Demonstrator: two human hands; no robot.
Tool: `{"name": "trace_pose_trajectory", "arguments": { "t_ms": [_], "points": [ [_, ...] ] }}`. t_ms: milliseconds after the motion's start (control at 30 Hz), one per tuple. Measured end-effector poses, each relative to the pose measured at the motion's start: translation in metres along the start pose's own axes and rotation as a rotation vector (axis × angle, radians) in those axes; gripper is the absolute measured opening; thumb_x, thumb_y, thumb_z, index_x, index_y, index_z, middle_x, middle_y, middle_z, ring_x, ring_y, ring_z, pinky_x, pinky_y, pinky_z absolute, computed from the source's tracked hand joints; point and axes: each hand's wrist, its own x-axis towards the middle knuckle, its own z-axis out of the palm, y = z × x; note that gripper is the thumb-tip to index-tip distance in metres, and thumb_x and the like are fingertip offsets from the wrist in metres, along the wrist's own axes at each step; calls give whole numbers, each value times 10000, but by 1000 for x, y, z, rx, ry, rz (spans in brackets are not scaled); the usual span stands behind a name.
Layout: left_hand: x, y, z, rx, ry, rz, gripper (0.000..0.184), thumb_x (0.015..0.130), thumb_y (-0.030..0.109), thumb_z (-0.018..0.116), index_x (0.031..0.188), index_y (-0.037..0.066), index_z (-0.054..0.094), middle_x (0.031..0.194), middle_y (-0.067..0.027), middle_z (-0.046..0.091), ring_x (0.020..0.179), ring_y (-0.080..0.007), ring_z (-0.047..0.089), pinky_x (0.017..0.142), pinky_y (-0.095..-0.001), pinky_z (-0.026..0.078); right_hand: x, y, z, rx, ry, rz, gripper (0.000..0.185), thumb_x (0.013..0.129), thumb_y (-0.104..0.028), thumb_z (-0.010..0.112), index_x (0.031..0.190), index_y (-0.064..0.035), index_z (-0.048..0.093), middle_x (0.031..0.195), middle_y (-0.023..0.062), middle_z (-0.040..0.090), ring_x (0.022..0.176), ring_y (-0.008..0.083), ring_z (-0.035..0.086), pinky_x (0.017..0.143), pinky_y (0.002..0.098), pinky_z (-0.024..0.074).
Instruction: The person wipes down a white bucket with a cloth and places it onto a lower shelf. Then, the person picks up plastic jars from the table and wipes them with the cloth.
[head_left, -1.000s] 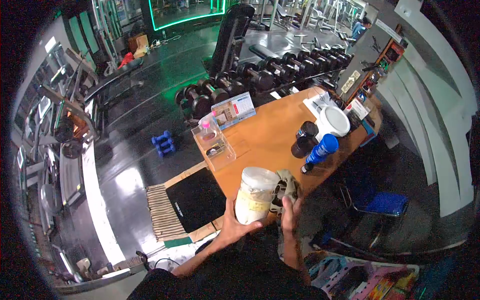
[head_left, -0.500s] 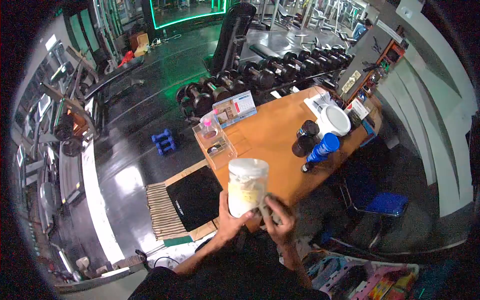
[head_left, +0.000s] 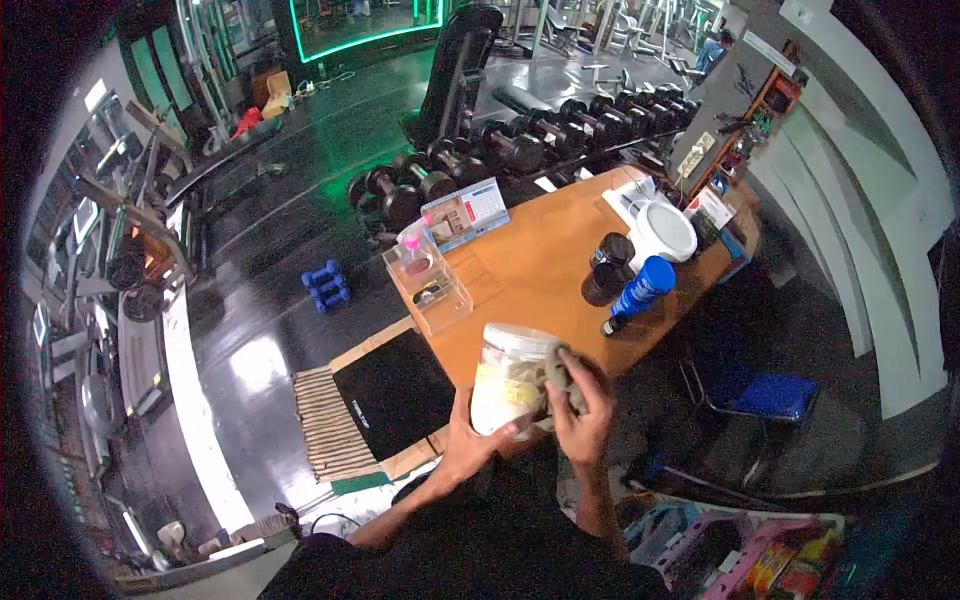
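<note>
A clear plastic jar point(head_left: 505, 385) with a whitish lid and a pale yellow label is held up over the near edge of the wooden table. My left hand point(head_left: 470, 440) grips it low on its left side. Against the jar's right side, my right hand point(head_left: 585, 410) presses a grey-brown cloth point(head_left: 557, 385), fingers closed on the fabric. White contents show through the lower part of the jar. The cloth hides some of its right side.
On the wooden table point(head_left: 540, 265) stand a clear acrylic box point(head_left: 440, 300), a desk calendar point(head_left: 467, 215), a black tub point(head_left: 608, 270), a blue bottle point(head_left: 645, 285) and a white tub point(head_left: 665, 235). A blue chair point(head_left: 775, 397) is at the right; dumbbells point(head_left: 515, 145) line a rack behind.
The jar has moved slightly right and tilted. My right hand with the cloth has risen along the jar's right side towards the lid. My left hand keeps its hold.
</note>
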Motion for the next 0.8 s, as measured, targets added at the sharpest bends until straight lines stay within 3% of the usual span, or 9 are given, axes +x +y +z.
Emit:
{"name": "trace_pose_trajectory", "arguments": {
  "t_ms": [67,233,333,467,567,667,700,800],
  "points": [
    [2,5,0,-35,38,-18,797,704,308,800,1272,-19,347,1153,-136,499,1093,-210,488,936,-349,407,-11,4,5,-49,-59,-119,325,788,-67,657,1105,-6,620,1081,184,611,996,320,591,872,377,459],
    [2,10,-10,19,84,-15,744,734,291,773,1267,-12,352,1145,-135,501,1083,-208,491,922,-343,415,-41,2,-2,14,-219,-134,272,749,-115,699,1007,-32,679,977,151,655,902,278,640,786,348,510],
    [-1,13,-15,20,71,-72,716,744,267,763,1263,-11,356,1135,-134,507,1076,-215,496,928,-346,411,-45,12,-21,166,-442,-106,291,730,-149,713,992,-26,680,993,142,657,868,264,649,770,341,516],
    [-8,2,-19,11,-3,-114,707,746,264,755,1262,-14,358,1136,-129,512,1075,-213,496,937,-349,402,-32,5,-34,348,-133,74,366,756,-140,685,1090,-1,634,1042,140,642,845,270,645,746,334,515],
    [-11,9,-14,7,-60,-130,687,745,254,745,1253,-14,367,1142,-127,513,1072,-205,497,935,-345,400,-16,-4,-18,167,64,171,392,773,-94,670,1161,-94,614,1130,164,592,1043,309,564,907,373,449],
    [-18,12,-9,-111,-11,-154,619,751,224,719,1225,-5,392,1117,-113,519,1052,-193,499,917,-330,405,-17,-23,-8,-131,-103,-58,417,756,-63,647,1166,-132,620,1166,153,560,1077,292,522,932,385,420],
    [-18,8,-10,-173,52,-185,608,753,224,715,1219,-2,396,1106,-111,521,1046,-191,499,912,-327,407,-24,-25,-4,-137,-139,-90,395,739,-23,645,1126,-101,645,1111,147,575,1044,308,547,913,384,434],
    [-16,14,-23,-197,107,-170,575,766,270,684,1196,3,411,1063,-107,525,1012,-176,498,885,-317,415,-46,-31,1,-63,-317,-153,422,691,-64,681,1104,-144,666,1078,125,594,980,304,586,849,371,480]
  ]
}}
